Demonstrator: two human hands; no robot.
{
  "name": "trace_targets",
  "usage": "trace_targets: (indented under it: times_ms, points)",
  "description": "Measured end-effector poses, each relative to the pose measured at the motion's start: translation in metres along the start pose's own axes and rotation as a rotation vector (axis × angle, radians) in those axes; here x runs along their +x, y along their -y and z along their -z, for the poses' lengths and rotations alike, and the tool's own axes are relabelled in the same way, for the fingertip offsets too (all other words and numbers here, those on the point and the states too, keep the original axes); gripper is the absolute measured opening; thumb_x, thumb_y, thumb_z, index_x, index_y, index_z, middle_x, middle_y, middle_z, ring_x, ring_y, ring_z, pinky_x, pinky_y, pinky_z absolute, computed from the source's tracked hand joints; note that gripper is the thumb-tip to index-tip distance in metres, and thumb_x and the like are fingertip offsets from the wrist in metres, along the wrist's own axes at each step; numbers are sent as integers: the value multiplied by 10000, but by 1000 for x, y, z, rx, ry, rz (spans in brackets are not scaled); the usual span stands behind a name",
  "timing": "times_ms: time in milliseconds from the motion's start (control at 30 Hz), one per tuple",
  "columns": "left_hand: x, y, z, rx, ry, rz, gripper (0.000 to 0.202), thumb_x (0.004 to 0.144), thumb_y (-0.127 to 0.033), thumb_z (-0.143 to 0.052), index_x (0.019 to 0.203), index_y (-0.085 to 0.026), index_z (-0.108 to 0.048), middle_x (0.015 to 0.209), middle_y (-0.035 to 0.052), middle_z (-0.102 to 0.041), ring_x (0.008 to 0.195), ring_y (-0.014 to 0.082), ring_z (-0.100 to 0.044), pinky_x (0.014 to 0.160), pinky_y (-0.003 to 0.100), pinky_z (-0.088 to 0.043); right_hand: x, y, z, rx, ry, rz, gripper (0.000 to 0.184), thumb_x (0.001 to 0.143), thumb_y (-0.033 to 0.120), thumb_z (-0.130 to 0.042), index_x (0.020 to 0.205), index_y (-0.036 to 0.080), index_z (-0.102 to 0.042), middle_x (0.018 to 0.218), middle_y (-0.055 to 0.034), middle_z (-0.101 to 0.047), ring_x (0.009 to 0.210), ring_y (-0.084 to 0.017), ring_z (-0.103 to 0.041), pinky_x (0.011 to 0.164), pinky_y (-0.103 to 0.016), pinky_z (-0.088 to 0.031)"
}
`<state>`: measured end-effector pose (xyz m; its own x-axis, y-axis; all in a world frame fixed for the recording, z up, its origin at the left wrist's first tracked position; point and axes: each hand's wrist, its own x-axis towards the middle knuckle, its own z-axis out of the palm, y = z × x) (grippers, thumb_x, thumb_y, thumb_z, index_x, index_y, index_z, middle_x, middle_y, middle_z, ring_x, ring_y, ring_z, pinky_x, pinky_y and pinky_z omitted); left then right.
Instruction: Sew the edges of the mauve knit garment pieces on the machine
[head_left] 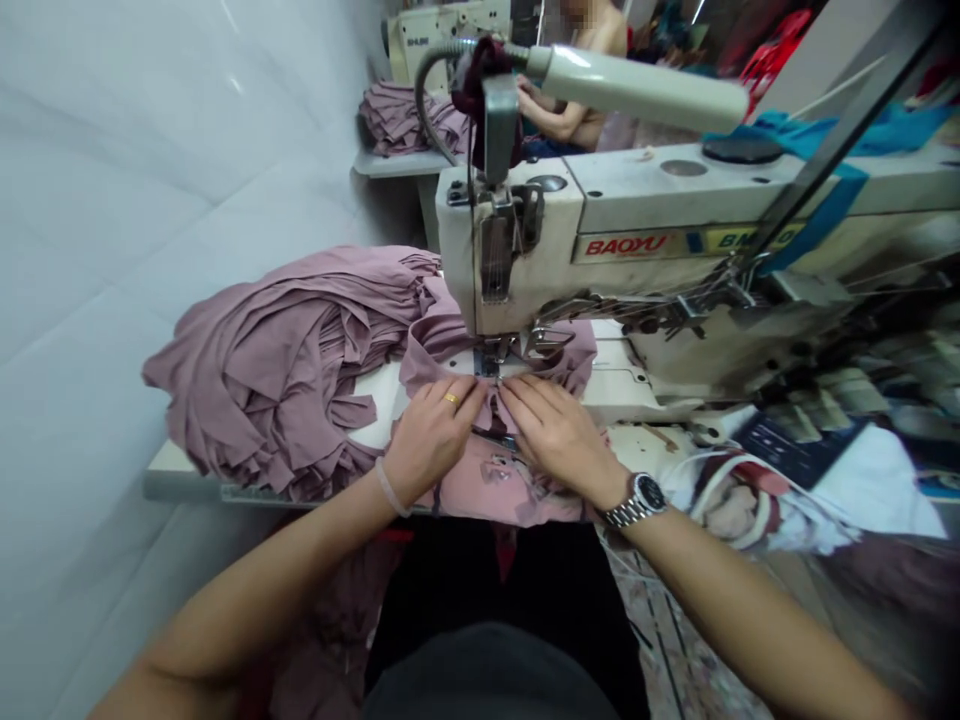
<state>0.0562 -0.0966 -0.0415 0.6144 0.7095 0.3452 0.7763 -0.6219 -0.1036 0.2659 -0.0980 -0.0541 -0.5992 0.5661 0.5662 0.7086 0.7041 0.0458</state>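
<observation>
A mauve fabric piece [480, 480] lies under the presser foot [491, 362] of a cream BAOYU sewing machine [675, 250]. My left hand [431, 430], with a ring and a wristband, presses the cloth just left of the needle, fingers together and curled onto it. My right hand [555, 430], a watch on its wrist, lies flat on the cloth just right of the needle, fingertips nearly touching the left hand's. Both hands pin the fabric against the machine bed.
A tall heap of mauve cut pieces [285, 370] fills the table's left side. A white wall [150, 200] stands close on the left. Behind, another person sits at a second machine [442, 35] with more mauve cloth [397, 115]. A lamp arm [637, 90] overhangs the machine.
</observation>
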Motion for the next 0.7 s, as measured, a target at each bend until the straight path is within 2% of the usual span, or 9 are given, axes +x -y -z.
trace_targets:
  times_ms: [100, 167, 267, 400, 700]
  points:
    - [3, 2, 2, -18, 29, 4, 424, 952, -190, -463, 1375, -173, -489, 1266, 115, -564, 1099, 248, -518, 867, 375, -440, 3, 6, -4, 228, -110, -201, 315, 913, 151, -495, 1205, 72, -582, 1191, -143, -642, 1127, -220, -569, 1019, -402, -488]
    - [4, 3, 3, -19, 18, 27, 409, 951, -206, -471, 1358, -200, -510, 1249, 111, -576, 1070, 257, -530, 843, 387, -438, 5, 10, -6, 295, -135, -259, 308, 921, 148, -488, 1210, 97, -581, 1194, -126, -647, 1142, -200, -575, 1042, -388, -485]
    - [5, 4, 1, -46, -30, 16, 370, 950, -184, -453, 1304, -147, -553, 1277, 127, -574, 1100, 254, -528, 864, 388, -428, 6, 14, -9, 221, -68, -189, 367, 913, 146, -476, 1263, 68, -553, 1283, -167, -595, 1238, -239, -525, 1067, -429, -472]
    - [4, 6, -3, -75, -46, -38, 381, 945, -142, -430, 1308, -94, -535, 1320, 125, -564, 1179, 236, -504, 923, 375, -407, 5, 13, -14, 100, 16, -126, 404, 901, 143, -472, 1276, 10, -542, 1325, -211, -554, 1289, -277, -477, 1071, -449, -464]
    - [6, 7, -4, -80, -30, -25, 427, 945, -164, -431, 1364, -106, -492, 1332, 126, -554, 1150, 242, -516, 894, 381, -404, 11, 13, -8, -23, 43, -131, 371, 906, 198, -503, 1225, 32, -592, 1286, -181, -583, 1173, -291, -510, 976, -451, -485]
